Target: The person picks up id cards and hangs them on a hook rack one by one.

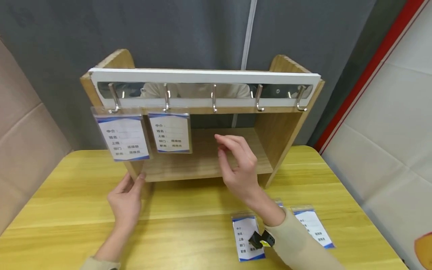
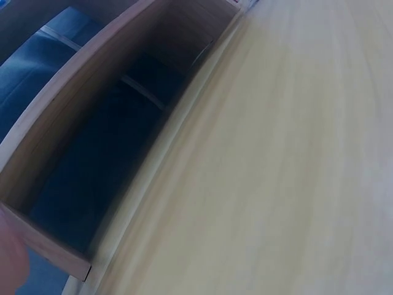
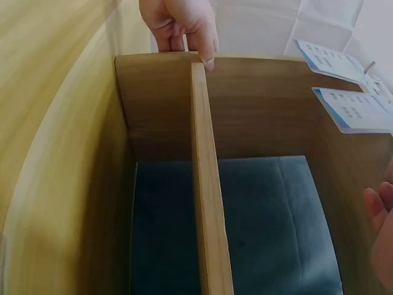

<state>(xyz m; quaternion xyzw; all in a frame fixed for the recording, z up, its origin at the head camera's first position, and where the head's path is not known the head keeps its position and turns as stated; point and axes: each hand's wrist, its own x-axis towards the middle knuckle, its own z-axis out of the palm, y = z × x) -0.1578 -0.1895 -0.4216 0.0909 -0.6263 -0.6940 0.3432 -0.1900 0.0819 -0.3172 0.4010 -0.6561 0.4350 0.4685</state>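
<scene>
A wooden shelf rack [image 1: 202, 161] with a white hook strip [image 1: 202, 77] along its top front stands on the table. One badge holder [image 1: 124, 137] hangs at the leftmost hook, and a second badge holder [image 1: 170, 133] hangs from the hook beside it. My left hand [image 1: 125, 198] grips the lower front edge of the rack's left side panel, thumb toward the inside; the right wrist view also shows this grip. Bent fingers and a gap to the thumb mark my right hand [image 1: 237, 165], which holds nothing in front of the shelf, below the middle hook [image 1: 214, 98].
On the table [image 1: 189, 232], a badge [image 1: 244, 236] lies beside my right sleeve, and another badge [image 1: 312, 227] lies farther right. Part of a further badge [image 1: 278, 203] shows behind my right wrist. A grey partition [image 1: 189, 33] stands behind the rack.
</scene>
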